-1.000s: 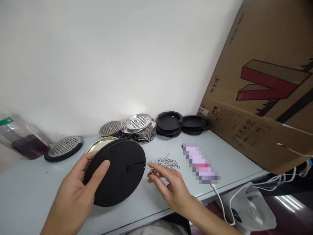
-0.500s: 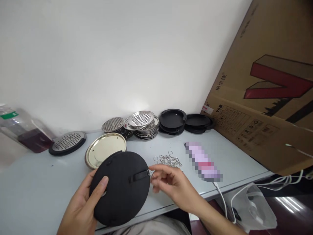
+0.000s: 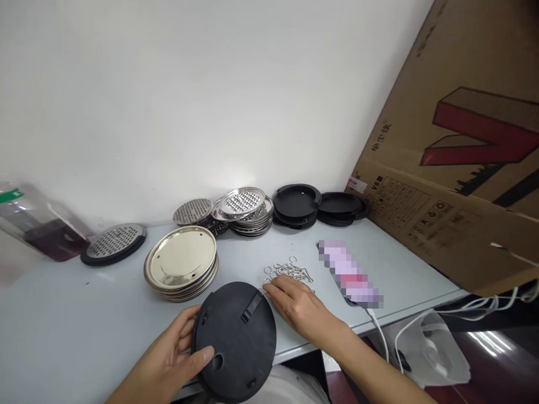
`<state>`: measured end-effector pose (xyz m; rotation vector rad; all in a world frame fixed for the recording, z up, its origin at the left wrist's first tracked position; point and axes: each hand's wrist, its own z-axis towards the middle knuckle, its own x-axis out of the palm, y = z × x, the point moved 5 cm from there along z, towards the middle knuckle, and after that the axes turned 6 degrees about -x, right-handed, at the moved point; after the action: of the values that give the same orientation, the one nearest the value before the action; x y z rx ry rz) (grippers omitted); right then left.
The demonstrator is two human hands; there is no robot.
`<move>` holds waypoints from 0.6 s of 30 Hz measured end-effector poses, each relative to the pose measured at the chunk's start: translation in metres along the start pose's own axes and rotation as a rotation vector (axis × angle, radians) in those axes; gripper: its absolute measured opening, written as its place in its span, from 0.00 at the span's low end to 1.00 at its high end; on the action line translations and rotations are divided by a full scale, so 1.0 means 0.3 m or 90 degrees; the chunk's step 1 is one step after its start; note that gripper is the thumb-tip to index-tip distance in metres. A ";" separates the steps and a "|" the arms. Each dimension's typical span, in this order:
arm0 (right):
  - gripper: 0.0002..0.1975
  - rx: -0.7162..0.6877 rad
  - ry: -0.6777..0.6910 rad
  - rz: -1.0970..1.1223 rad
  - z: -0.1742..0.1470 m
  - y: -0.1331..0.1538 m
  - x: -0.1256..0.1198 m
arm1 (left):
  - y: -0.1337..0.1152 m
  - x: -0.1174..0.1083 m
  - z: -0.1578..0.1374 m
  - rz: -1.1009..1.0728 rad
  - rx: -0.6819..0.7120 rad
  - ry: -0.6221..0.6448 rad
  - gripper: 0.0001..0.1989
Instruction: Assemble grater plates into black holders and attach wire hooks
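My left hand [image 3: 179, 348] grips a black round plastic disc [image 3: 240, 348] by its left edge, thumb on the upper face beside a small round hole. The disc tilts toward me over the table's front edge, and a narrow raised strip runs to its upper right rim. At that rim my right hand [image 3: 295, 306] pinches a small metal wire hook [image 3: 261, 291], mostly hidden by the fingertips. Behind these fingers lies a loose heap of similar ringed wire hooks [image 3: 292, 271].
Gold-coloured metal discs [image 3: 181, 258] are stacked left of centre. Along the wall are silver perforated grater discs [image 3: 242, 202], black round holders [image 3: 297, 203] and an assembled grater [image 3: 115, 242]. A bottle [image 3: 46, 227], a pixelated phone [image 3: 349, 275] with its cable, and a large carton [image 3: 455, 185] stand around.
The disc in my left hand has moved right and toward me and turned, uncovering the gold-coloured stack. My right hand has stayed at its rim, its fingers now more closed and pointing left.
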<state>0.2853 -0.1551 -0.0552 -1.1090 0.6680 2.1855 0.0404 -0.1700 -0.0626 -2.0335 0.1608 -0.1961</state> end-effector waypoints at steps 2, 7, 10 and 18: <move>0.13 -0.029 -0.023 0.006 -0.005 0.020 -0.009 | -0.053 0.014 0.005 0.095 0.003 0.056 0.29; 0.16 -0.046 -0.060 0.041 -0.004 0.064 -0.021 | -0.195 0.134 0.067 0.405 0.143 0.196 0.18; 0.14 0.008 -0.056 0.024 0.006 0.059 -0.013 | -0.219 0.198 0.135 0.514 0.219 0.200 0.10; 0.10 0.079 0.056 -0.016 0.018 0.073 0.002 | -0.168 0.202 0.198 0.521 0.252 0.245 0.12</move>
<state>0.2668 -0.1666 -0.0493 -1.1485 0.8124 2.0543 0.1135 -0.1075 -0.0400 -1.3843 1.0781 -0.0858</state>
